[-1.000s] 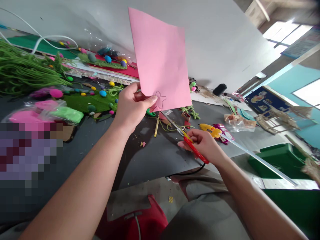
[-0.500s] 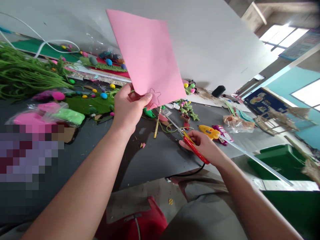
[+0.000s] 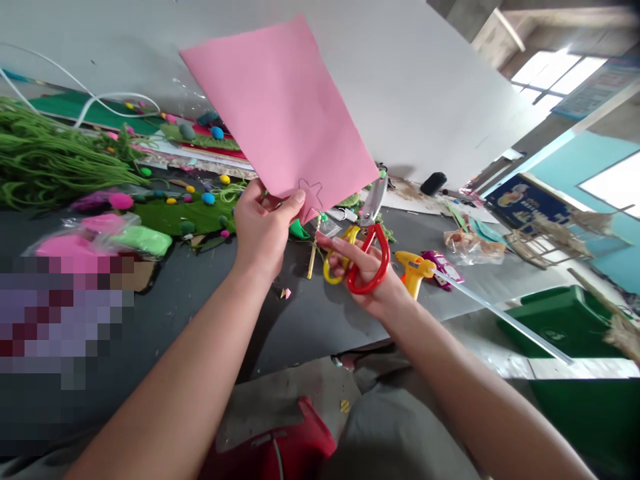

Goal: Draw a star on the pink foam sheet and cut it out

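Note:
A sheet of pink paper (image 3: 285, 107) is pinched at its lower left corner by my left hand (image 3: 263, 230). Beside my thumb, a star outline (image 3: 311, 193) is drawn on the sheet. My right hand (image 3: 367, 273) grips scissors (image 3: 373, 200) with one red and one yellow handle loop. Their blades point up, by the paper's lower right corner. Whether the blades touch the paper, I cannot tell. Just under the sheet, a thin yellowish stick (image 3: 312, 257) lies on the dark table (image 3: 210, 333).
To the right are a yellow glue gun (image 3: 413, 267) with a long clear glue stick and a purple packet (image 3: 443, 269). Green yarn (image 3: 55, 153), coloured pompoms and bagged pink and green material (image 3: 143, 235) lie at left. A green bin (image 3: 555, 320) stands beyond the table edge.
The paper has tilted to the left, still in my left hand. My right hand has moved left and up, turning the scissors so their blades point upward and both handle loops show.

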Motion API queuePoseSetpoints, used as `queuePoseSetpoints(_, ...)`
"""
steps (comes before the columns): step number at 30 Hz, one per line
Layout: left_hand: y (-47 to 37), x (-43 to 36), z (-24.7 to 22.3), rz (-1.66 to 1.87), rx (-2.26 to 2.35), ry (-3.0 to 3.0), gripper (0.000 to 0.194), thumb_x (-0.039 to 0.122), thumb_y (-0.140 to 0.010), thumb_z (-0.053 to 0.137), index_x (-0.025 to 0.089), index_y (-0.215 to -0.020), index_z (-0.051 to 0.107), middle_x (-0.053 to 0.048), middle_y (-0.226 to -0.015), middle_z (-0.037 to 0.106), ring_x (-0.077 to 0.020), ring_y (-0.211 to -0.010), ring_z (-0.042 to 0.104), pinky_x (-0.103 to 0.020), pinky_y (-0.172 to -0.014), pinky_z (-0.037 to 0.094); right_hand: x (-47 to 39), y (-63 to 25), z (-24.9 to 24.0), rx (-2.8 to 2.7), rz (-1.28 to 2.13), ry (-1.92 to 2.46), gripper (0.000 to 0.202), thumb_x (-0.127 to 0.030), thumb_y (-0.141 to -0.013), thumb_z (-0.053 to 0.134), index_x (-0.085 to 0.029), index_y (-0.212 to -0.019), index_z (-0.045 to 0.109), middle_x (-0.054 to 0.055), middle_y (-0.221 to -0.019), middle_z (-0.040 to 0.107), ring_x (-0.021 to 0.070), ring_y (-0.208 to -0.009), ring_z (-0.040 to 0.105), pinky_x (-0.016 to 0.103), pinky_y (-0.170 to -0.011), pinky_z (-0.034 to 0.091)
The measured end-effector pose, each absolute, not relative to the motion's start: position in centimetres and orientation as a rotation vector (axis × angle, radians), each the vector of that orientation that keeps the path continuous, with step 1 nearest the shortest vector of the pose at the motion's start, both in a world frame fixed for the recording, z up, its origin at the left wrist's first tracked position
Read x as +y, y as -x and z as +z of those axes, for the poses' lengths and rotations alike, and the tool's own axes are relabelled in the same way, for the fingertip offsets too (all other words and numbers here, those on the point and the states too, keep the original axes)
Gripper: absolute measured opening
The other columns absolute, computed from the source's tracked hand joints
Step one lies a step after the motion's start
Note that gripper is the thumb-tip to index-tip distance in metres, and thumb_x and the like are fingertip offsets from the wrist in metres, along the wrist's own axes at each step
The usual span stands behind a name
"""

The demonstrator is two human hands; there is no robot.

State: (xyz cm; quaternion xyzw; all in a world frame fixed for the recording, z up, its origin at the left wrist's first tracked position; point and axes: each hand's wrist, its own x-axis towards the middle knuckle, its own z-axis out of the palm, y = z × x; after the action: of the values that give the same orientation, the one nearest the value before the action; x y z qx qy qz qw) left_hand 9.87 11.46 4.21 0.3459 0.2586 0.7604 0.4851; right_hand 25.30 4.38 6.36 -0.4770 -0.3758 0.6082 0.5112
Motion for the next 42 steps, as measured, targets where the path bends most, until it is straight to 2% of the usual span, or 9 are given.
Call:
queuePoseSetpoints(3, -10.3, 11.5, 3.6, 1.897, 0.657, -0.862, 0.03, 0.017, -0.069, 0.089, 0.023, -0.092, 0.07, -0.002, -0.096, 0.079, -0.019, -0.092, 0.075, -0.032, -0.083, 0.063, 5.8, -23.4, 6.2, -0.771, 1.434, 0.993, 0.028, -0.031, -0.072, 0.094, -0.014, -0.088, 0.078, 0.007, -0.097, 0.074, 0.008, -0.069, 0.058, 0.02, -0.052, 0.045)
queuePoseSetpoints(6, -10.5, 11.5, 3.3, 1.893, 0.679, -0.87, 0.032, 0.019, -0.07, 0.089, 0.023, -0.095, 0.07, -0.002, -0.097, 0.079, -0.0194, -0.094, 0.076, -0.031, -0.084, 0.063, 6.7, -22.2, 5.9, -0.776, 1.388, 0.967, 0.034, -0.032, -0.066, 0.098, -0.017, -0.078, 0.07, 0.002, -0.083, 0.068, 0.0099, -0.066, 0.056, 0.023, -0.05, 0.043)
queuePoseSetpoints(9, -10.5, 11.3, 3.4, 1.876, 0.704, -0.884, 0.034, 0.02, -0.07, 0.089, 0.022, -0.1, 0.071, -0.002, -0.097, 0.079, -0.0189, -0.092, 0.076, -0.029, -0.08, 0.063, 7.2, -21.6, 5.4, -0.852, 1.334, 0.98, 0.038, -0.034, -0.065, 0.099, -0.019, -0.079, 0.067, -0.002, -0.073, 0.06, 0.0097, -0.062, 0.052, 0.025, -0.05, 0.042)
queuePoseSetpoints(16, -10.5, 11.3, 3.5, 1.849, 0.711, -0.905, 0.033, 0.017, -0.07, 0.087, 0.02, -0.099, 0.072, -0.003, -0.099, 0.079, -0.0191, -0.093, 0.075, -0.029, -0.082, 0.062, 7.5, -21.7, 5.1, -0.88, 1.267, 1.024, 0.035, -0.032, -0.065, 0.097, -0.017, -0.078, 0.067, -0.002, -0.071, 0.059, 0.0082, -0.061, 0.052, 0.023, -0.05, 0.042)
queuePoseSetpoints(21, -10.6, 11.3, 3.5, 1.851, 0.684, -0.856, 0.035, 0.015, -0.067, 0.089, 0.019, -0.096, 0.071, -0.003, -0.094, 0.079, -0.0177, -0.086, 0.074, -0.028, -0.077, 0.062, 7.6, -21.7, 5.2, -0.902, 1.28, 1.011, 0.038, -0.033, -0.065, 0.096, -0.018, -0.082, 0.065, -0.003, -0.074, 0.059, 0.0094, -0.064, 0.055, 0.024, -0.051, 0.042)
queuePoseSetpoints(26, -10.6, 11.3, 3.4, 1.848, 0.688, -0.87, 0.035, 0.017, -0.069, 0.088, 0.02, -0.1, 0.071, -0.003, -0.098, 0.079, -0.0193, -0.092, 0.076, -0.03, -0.082, 0.062, 7.8, -21.6, 5.0, -0.908, 1.277, 0.969, 0.039, -0.031, -0.066, 0.096, -0.02, -0.086, 0.064, -0.003, -0.079, 0.06, 0.0089, -0.065, 0.054, 0.024, -0.053, 0.042)
queuePoseSetpoints(35, -10.5, 11.5, 3.4, 1.857, 0.682, -0.831, 0.033, 0.013, -0.067, 0.084, 0.02, -0.096, 0.071, -0.002, -0.09, 0.077, -0.0179, -0.087, 0.074, -0.029, -0.078, 0.061, 8.2, -21.4, 5.3, -0.942, 1.218, 1.022, 0.043, -0.033, -0.063, 0.097, -0.022, -0.078, 0.058, -0.004, -0.071, 0.058, 0.0098, -0.059, 0.05, 0.027, -0.053, 0.041)
queuePoseSetpoints(42, -10.4, 11.7, 3.5, 1.871, 0.675, -0.809, 0.032, 0.014, -0.066, 0.086, 0.02, -0.093, 0.07, -0.002, -0.09, 0.077, -0.0181, -0.087, 0.074, -0.029, -0.079, 0.062, 8.1, -21.3, 4.9, -0.917, 1.204, 0.999, 0.041, -0.027, -0.065, 0.094, -0.021, -0.081, 0.057, -0.004, -0.074, 0.061, 0.0087, -0.06, 0.051, 0.026, -0.056, 0.043)
